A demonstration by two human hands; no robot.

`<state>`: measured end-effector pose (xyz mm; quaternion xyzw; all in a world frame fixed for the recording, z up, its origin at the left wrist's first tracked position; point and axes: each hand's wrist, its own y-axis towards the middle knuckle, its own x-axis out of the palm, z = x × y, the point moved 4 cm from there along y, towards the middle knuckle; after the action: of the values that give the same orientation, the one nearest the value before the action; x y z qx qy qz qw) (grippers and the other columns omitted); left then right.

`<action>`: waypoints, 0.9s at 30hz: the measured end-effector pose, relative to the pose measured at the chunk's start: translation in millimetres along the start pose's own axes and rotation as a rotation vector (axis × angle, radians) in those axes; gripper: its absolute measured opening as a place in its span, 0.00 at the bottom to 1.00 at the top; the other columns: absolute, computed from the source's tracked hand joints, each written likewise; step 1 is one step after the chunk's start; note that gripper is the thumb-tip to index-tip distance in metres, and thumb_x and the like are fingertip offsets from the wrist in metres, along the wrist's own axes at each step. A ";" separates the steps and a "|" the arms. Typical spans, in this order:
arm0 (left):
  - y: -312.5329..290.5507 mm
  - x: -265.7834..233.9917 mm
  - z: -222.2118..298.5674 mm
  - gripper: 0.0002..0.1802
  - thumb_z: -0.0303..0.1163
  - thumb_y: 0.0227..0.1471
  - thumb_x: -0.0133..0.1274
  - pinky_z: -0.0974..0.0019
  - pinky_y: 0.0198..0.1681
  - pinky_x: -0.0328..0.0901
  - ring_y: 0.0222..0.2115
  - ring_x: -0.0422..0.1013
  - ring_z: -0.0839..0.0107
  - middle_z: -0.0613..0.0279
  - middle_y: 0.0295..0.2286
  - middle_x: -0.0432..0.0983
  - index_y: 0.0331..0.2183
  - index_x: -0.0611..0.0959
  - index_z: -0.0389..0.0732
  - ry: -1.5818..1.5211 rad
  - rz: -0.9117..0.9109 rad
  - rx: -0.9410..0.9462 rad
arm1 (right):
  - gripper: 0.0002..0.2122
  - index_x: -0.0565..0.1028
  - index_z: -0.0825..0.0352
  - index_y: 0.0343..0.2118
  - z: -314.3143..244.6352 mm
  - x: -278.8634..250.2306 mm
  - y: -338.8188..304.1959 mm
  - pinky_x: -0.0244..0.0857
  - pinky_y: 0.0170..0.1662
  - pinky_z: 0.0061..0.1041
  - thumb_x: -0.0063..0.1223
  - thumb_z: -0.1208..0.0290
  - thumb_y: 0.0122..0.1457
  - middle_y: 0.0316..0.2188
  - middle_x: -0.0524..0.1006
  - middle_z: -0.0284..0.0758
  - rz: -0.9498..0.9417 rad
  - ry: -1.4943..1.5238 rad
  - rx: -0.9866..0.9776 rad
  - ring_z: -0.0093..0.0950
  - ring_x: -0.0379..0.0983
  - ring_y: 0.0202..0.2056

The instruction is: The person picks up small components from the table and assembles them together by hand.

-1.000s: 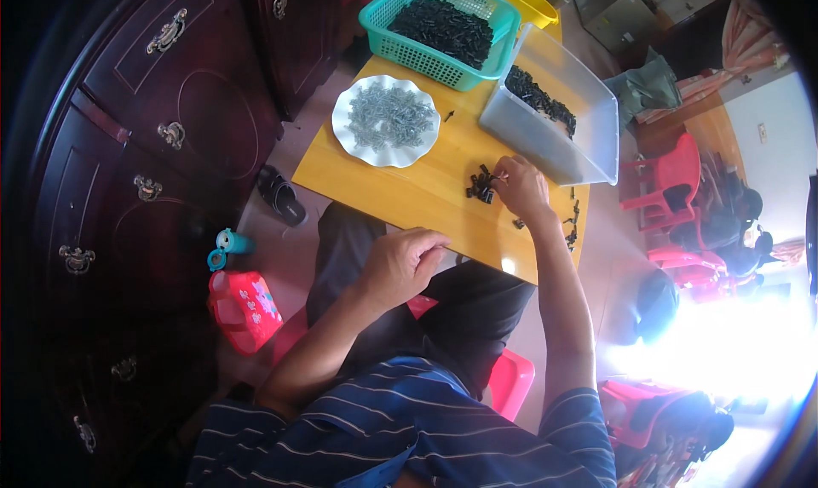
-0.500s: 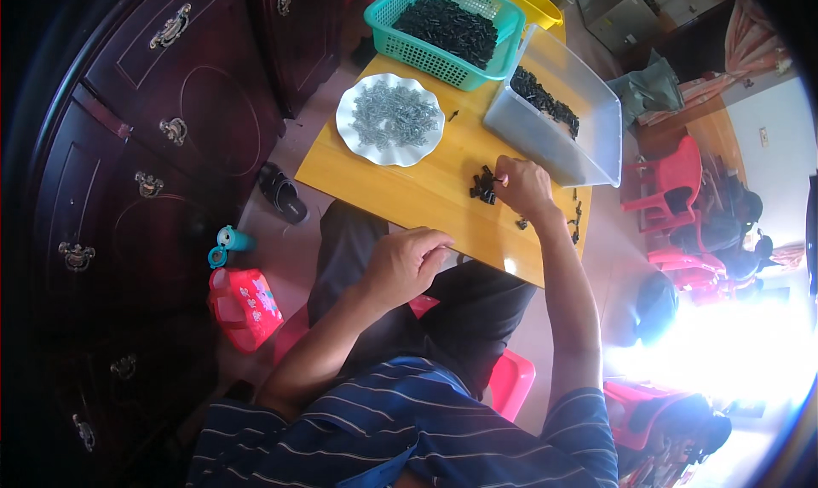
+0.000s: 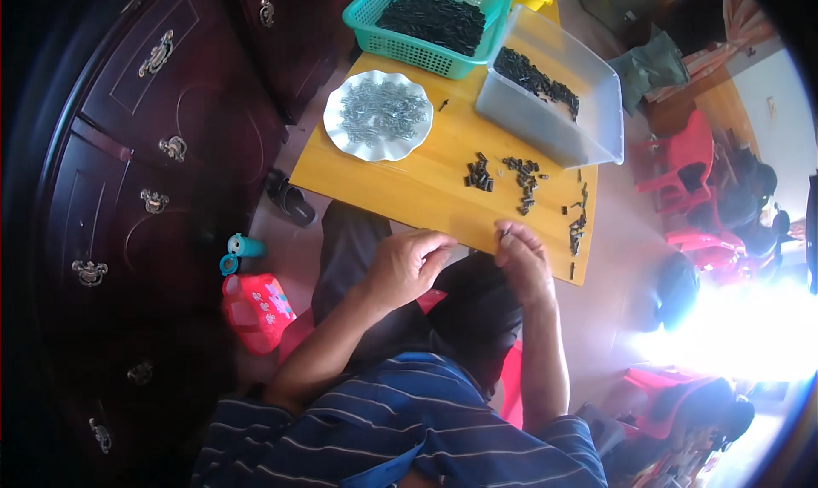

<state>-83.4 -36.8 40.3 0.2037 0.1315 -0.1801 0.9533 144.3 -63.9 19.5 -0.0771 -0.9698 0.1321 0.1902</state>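
My left hand [image 3: 411, 265] is held over my lap at the table's front edge, thumb and fingers pinched together; whatever it holds is too small to make out. To its right, my right hand [image 3: 523, 256] pinches a small dark piece [image 3: 506, 232] between thumb and forefinger. Beyond my hands, small black tube-like parts lie on the yellow table in two loose piles, a left pile [image 3: 479, 175] and a right pile [image 3: 526, 181]. Farther left stands a white wavy-rimmed plate [image 3: 334, 139] heaped with small shiny metal or clear pieces.
At the back, a green basket [image 3: 417, 60] holds many black parts. Beside it a clear plastic bin [image 3: 545, 143] holds more. Other black parts [image 3: 578, 231] lie along the table's right edge. Dark drawers [image 3: 119, 147] rise on the left; a red bag [image 3: 260, 313] is on the floor.
My right hand has come back from the black parts toward my lap, close to the left hand, uncovering the right pile. My left hand has stayed nearly still. The view has shifted slightly.
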 end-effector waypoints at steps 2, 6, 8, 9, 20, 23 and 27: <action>-0.2 8.1 -4.0 0.05 0.21 0.57 0.57 0.67 0.34 0.73 0.30 0.81 0.68 0.55 0.29 0.83 0.37 0.84 0.32 -0.050 -0.067 -0.059 | 0.09 0.79 0.66 0.45 27.4 -1.9 -11.5 0.69 0.35 0.18 0.56 0.74 0.64 0.32 0.77 0.27 -0.109 0.291 0.098 0.18 0.72 0.29; -2.6 24.4 -5.8 0.07 0.20 0.57 0.57 0.67 0.35 0.73 0.31 0.81 0.68 0.54 0.30 0.84 0.39 0.84 0.33 -0.028 -0.094 -0.037 | 0.08 0.76 0.62 0.43 53.3 10.5 -22.6 0.69 0.37 0.21 0.58 0.67 0.64 0.33 0.74 0.27 -0.175 0.494 0.279 0.20 0.71 0.32; -2.6 31.8 -5.3 0.08 0.20 0.56 0.58 0.68 0.35 0.73 0.31 0.81 0.69 0.54 0.31 0.84 0.39 0.84 0.33 -0.060 -0.089 -0.026 | 0.08 0.76 0.62 0.42 57.8 6.3 -22.9 0.69 0.37 0.21 0.58 0.67 0.64 0.34 0.75 0.28 -0.197 0.524 0.280 0.20 0.71 0.32; -1.0 32.8 -4.6 0.08 0.20 0.56 0.58 0.68 0.35 0.73 0.31 0.81 0.69 0.54 0.31 0.84 0.39 0.84 0.33 -0.047 -0.107 -0.023 | 0.08 0.76 0.62 0.42 59.8 5.2 -23.3 0.69 0.37 0.21 0.57 0.66 0.65 0.34 0.76 0.28 -0.222 0.532 0.287 0.20 0.72 0.32; 129.6 38.1 -12.1 0.06 0.28 0.52 0.61 0.59 0.32 0.71 0.27 0.78 0.57 0.55 0.27 0.81 0.34 0.85 0.40 0.427 -0.096 0.183 | 0.05 0.76 0.62 0.39 52.3 6.0 -31.5 0.72 0.35 0.18 0.52 0.67 0.69 0.31 0.77 0.26 -0.200 0.644 0.227 0.17 0.75 0.29; 160.1 51.3 -20.9 0.05 0.30 0.51 0.61 0.57 0.35 0.72 0.29 0.78 0.57 0.57 0.28 0.81 0.32 0.86 0.41 0.526 -0.107 0.286 | 0.05 0.75 0.62 0.38 52.5 4.0 -34.0 0.74 0.34 0.19 0.52 0.68 0.69 0.32 0.78 0.27 -0.200 0.737 0.230 0.17 0.76 0.29; 189.0 68.2 -44.6 0.05 0.29 0.49 0.62 0.59 0.34 0.72 0.29 0.79 0.57 0.57 0.29 0.82 0.31 0.87 0.40 0.596 -0.182 0.298 | 0.05 0.76 0.62 0.41 51.9 1.2 -35.6 0.75 0.35 0.20 0.53 0.68 0.68 0.35 0.79 0.30 -0.199 0.829 0.264 0.19 0.77 0.31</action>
<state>45.1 123.9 43.3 0.3720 0.3942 -0.2141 0.8126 119.4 -109.3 -16.2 -0.0050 -0.7890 0.1938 0.5830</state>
